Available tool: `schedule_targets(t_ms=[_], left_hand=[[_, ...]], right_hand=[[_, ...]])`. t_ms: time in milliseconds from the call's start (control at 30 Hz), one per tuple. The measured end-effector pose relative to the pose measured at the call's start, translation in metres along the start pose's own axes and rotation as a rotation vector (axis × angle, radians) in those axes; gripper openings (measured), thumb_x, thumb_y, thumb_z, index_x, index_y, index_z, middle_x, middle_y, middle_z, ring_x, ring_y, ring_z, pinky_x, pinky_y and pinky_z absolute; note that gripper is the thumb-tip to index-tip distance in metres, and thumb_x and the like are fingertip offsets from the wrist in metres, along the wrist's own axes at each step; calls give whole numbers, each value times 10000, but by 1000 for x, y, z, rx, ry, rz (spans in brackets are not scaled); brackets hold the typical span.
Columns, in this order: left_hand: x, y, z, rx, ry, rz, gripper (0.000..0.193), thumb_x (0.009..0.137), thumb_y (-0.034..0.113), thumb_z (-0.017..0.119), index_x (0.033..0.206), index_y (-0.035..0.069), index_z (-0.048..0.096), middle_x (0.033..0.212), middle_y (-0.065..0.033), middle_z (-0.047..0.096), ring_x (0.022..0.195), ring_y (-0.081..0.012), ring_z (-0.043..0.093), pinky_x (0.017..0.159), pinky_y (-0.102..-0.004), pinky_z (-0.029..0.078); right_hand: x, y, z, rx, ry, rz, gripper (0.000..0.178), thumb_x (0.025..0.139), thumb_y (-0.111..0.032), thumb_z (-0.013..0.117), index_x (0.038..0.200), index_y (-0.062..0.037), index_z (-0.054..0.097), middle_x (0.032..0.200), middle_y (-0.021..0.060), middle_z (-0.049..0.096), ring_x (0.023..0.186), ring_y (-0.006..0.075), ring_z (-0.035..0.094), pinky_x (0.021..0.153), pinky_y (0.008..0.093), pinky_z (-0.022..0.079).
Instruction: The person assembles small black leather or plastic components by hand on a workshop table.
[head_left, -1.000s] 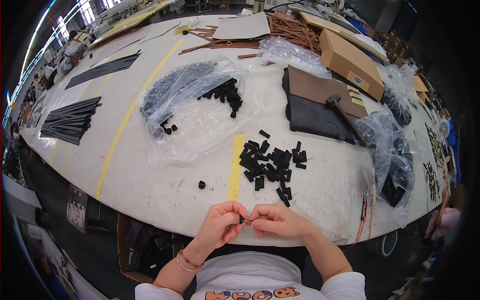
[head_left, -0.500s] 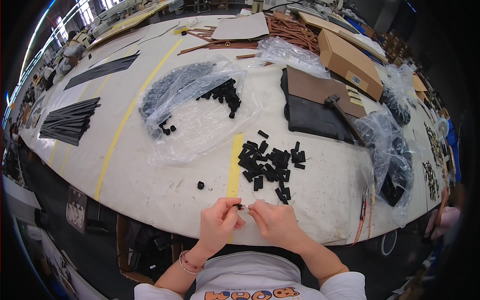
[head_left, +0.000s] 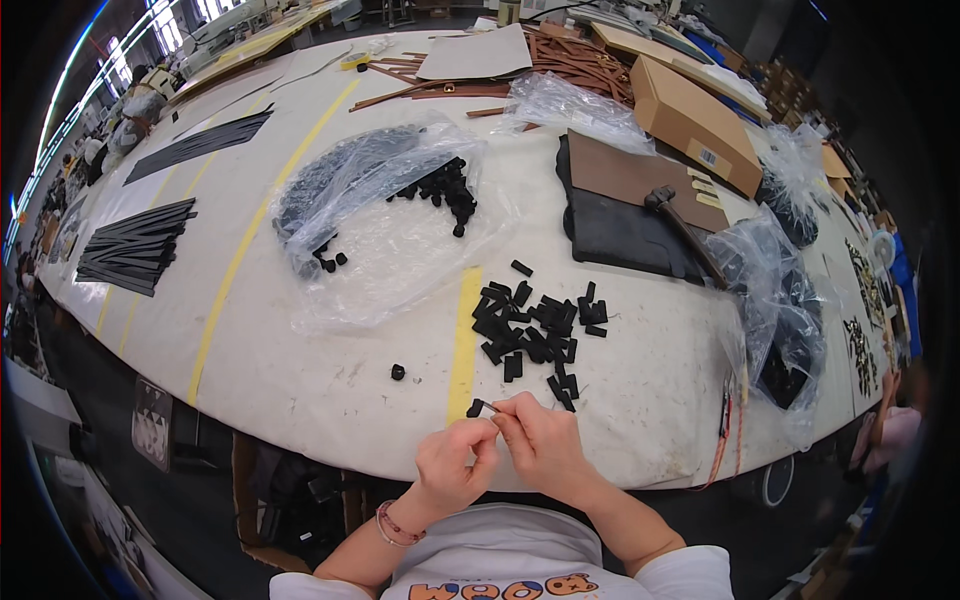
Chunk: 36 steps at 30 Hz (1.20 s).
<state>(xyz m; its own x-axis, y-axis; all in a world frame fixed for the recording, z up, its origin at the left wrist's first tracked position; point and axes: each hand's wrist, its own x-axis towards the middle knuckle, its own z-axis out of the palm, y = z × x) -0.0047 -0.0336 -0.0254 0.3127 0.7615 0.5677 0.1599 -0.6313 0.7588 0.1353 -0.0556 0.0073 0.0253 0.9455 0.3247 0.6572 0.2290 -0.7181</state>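
My right hand pinches a thin metal tool between thumb and forefinger; its exact kind is too small to tell. At the tool's left tip is a small black piece, just above the table's yellow stripe. My left hand is closed close beside it, thumb against curled fingers; whatever it may hold is hidden. Beyond the hands lies a loose pile of short black flat pieces. A lone small black piece rests to the left.
A clear plastic bag spills small black pieces. A hammer lies on a black pad. Red-handled pliers or snips sit near the right edge. Black strips lie left; brown straps and a cardboard box are at the back.
My left hand has moved down toward me, off the black piece it was pinching. That piece now shows at the tip of the tool in my right hand, which has shifted slightly.
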Motion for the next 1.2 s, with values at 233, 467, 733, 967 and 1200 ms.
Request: schedule_targets(t_ms=[233, 467, 733, 967, 1200], left_hand=[[10, 11, 3, -422, 189, -405, 128, 737, -74, 541, 855, -37, 510, 750, -89, 590, 597, -107, 584, 547, -212, 475], [16, 3, -5, 161, 98, -10, 162, 726, -23, 595, 877, -23, 537, 649, -54, 598, 558, -76, 581, 499, -206, 471], [12, 7, -9, -646, 91, -631, 127, 787, -29, 520, 913, -38, 531, 748, -75, 596, 527, -100, 535, 474, -207, 438], [14, 1, -5, 108, 131, 18, 217, 714, -19, 609, 923, -22, 550, 714, -107, 587, 533, -124, 557, 448, -207, 430], [16, -11, -25, 287, 21, -76, 186, 656, -22, 624, 816, 11, 534, 639, -94, 541, 460, -189, 509, 411, -272, 397]], right_hand=[[-2, -5, -5, 154, -27, 113, 62, 791, -72, 544, 816, -21, 519, 577, 90, 562, 458, 210, 552, 399, 287, 395], [-8, -5, 2, 469, -109, 297, 81, 800, -72, 532, 826, 4, 523, 605, 120, 570, 491, 208, 568, 428, 283, 402], [3, -6, -7, 429, -173, 228, 110, 818, -58, 514, 860, 43, 532, 619, 52, 557, 535, 57, 491, 478, 197, 390], [1, -7, -4, 187, -161, 170, 82, 810, -75, 526, 840, -1, 543, 539, 78, 528, 454, 125, 503, 441, 229, 383], [-6, 2, -11, 68, -243, 116, 125, 768, -132, 583, 826, -29, 543, 546, 83, 539, 467, 185, 537, 452, 284, 408]])
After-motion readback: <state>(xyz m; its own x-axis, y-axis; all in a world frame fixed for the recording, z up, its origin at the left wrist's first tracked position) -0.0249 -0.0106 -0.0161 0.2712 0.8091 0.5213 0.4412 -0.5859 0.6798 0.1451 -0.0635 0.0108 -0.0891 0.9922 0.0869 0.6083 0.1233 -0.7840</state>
